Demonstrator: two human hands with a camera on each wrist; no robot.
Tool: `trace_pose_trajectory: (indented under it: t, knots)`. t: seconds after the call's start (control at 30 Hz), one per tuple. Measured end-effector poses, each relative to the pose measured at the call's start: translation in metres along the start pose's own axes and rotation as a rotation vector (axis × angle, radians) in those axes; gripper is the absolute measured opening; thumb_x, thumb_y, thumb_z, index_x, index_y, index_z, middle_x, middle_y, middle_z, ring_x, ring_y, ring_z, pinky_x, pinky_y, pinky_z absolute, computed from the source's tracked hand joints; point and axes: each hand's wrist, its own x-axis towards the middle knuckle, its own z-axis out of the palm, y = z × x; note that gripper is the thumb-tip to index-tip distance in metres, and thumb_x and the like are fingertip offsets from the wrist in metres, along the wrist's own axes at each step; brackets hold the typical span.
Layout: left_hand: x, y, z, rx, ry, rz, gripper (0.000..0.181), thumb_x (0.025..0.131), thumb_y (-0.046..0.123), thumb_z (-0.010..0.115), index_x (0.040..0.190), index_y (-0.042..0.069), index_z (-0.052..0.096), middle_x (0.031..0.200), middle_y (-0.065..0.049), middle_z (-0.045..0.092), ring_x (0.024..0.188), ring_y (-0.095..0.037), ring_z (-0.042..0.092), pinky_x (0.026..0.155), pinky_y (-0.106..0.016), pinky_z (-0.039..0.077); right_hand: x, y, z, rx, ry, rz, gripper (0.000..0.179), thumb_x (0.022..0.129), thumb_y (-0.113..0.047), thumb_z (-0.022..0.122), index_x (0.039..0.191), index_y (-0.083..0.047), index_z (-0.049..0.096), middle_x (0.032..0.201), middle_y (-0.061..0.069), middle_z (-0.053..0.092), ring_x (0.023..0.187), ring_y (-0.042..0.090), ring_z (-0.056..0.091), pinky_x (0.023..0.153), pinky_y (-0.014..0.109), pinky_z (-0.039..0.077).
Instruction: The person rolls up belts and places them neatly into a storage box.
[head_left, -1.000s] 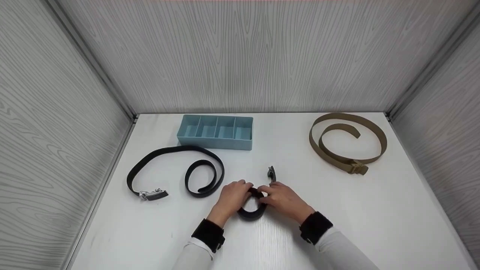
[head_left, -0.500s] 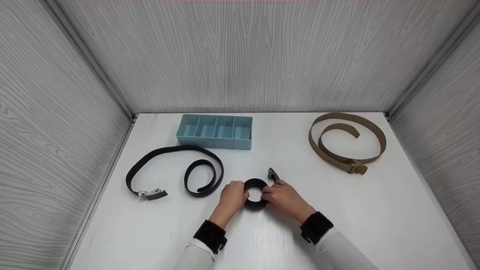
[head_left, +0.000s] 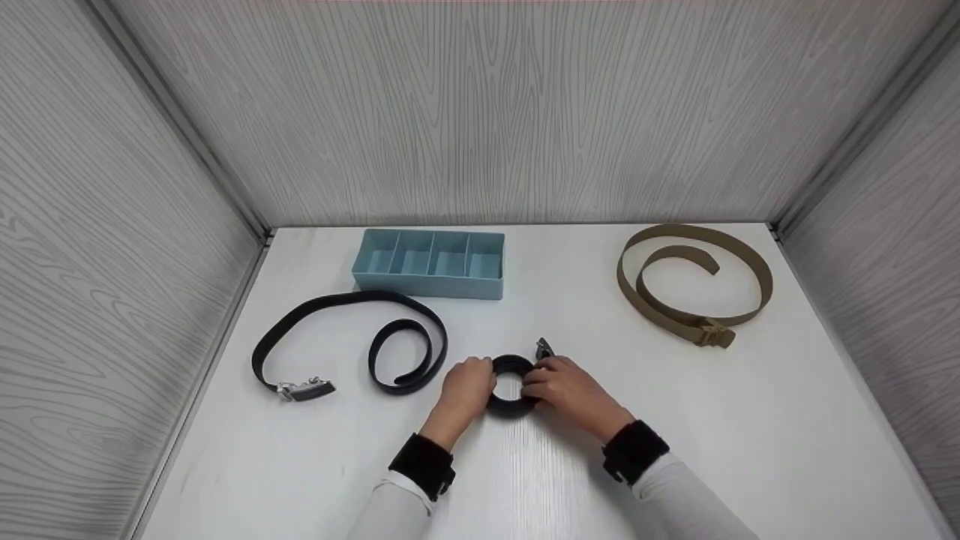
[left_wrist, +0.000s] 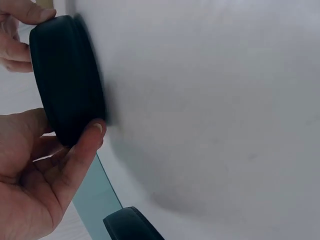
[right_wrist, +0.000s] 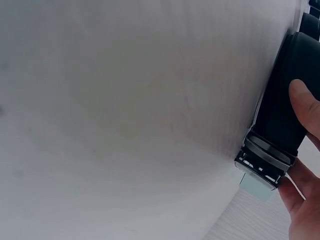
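A black belt [head_left: 511, 409] is rolled into a tight ring, standing on edge on the table between both hands. The left hand [head_left: 466, 388] pinches its left side; in the left wrist view, that hand's thumb and fingers lie against the dark strap [left_wrist: 67, 80]. The right hand [head_left: 570, 394] holds the ring's right side near the metal buckle [head_left: 544, 348], which sticks out beyond the fingers. In the right wrist view, a thumb [right_wrist: 306, 107] presses the strap, and fingers reach the belt's silver-edged buckle [right_wrist: 265, 159]. The right fingers partly hide the buckle end in the head view.
A second black belt [head_left: 322, 301] with a silver buckle lies loosely curled at left. A blue tray [head_left: 427, 286] with several compartments stands behind it. A tan belt [head_left: 763, 281] lies looped at the back right. Grey wood-grain walls [head_left: 480, 112] enclose the white table.
The rolled black belt has shifted slightly away from the person and turned into a rounder, tighter ring. Both hands have moved to its sides. The other belts and the tray stay put.
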Motion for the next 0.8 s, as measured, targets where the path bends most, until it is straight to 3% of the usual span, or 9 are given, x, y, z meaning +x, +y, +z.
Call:
trace_pose_trajectory:
  t: [0.17, 0.37, 0.6, 0.7, 0.8]
  knots:
    - [0.003, 0.003, -0.005, -0.018, -0.019, -0.012, 0.012, 0.087, 0.007, 0.067, 0.075, 0.003, 0.065, 0.076, -0.015, 0.066, 0.073, -0.034, 0.067, 0.062, -0.043, 0.051, 0.002, 0.003, -0.001, 0.040, 0.008, -0.017, 0.025, 0.078, -0.005, 0.076, 0.101, -0.014, 0.076, 0.109, 0.001, 0.070, 0.109, 0.025, 0.059, 0.099, 0.038, 0.043]
    - [0.003, -0.002, -0.008, 0.005, -0.066, 0.046, 0.012, 0.089, 0.009, 0.067, 0.079, 0.005, 0.063, 0.079, -0.012, 0.064, 0.077, -0.032, 0.065, 0.063, -0.043, 0.050, 0.003, 0.004, 0.001, 0.107, 0.032, -0.038, 0.026, 0.076, 0.002, 0.076, 0.097, -0.012, 0.077, 0.106, 0.003, 0.069, 0.107, 0.025, 0.059, 0.096, 0.037, 0.045]
    - [-0.003, -0.004, -0.001, 0.033, -0.016, 0.081, 0.010, 0.094, 0.012, 0.062, 0.097, 0.002, 0.064, 0.085, -0.013, 0.061, 0.069, -0.034, 0.063, 0.059, -0.043, 0.050, 0.006, 0.002, 0.001, 0.120, 0.044, -0.012, 0.025, 0.070, -0.006, 0.082, 0.092, -0.016, 0.077, 0.099, 0.000, 0.069, 0.099, 0.024, 0.058, 0.089, 0.035, 0.046]
    - [-0.006, -0.005, 0.001, -0.003, 0.004, 0.059, 0.018, 0.096, 0.014, 0.061, 0.106, 0.000, 0.065, 0.089, -0.015, 0.060, 0.070, -0.034, 0.063, 0.062, -0.043, 0.051, 0.007, 0.000, 0.001, 0.097, 0.041, 0.000, 0.022, 0.071, -0.009, 0.082, 0.092, -0.016, 0.077, 0.098, -0.001, 0.070, 0.098, 0.024, 0.058, 0.089, 0.035, 0.046]
    - [-0.008, -0.004, 0.003, -0.100, 0.026, -0.007, 0.027, 0.096, 0.018, 0.061, 0.113, -0.003, 0.064, 0.093, -0.019, 0.061, 0.078, -0.037, 0.065, 0.069, -0.045, 0.052, 0.008, -0.003, 0.001, 0.069, 0.050, 0.040, 0.020, 0.073, -0.014, 0.080, 0.093, -0.015, 0.078, 0.099, -0.001, 0.070, 0.096, 0.024, 0.059, 0.088, 0.036, 0.046]
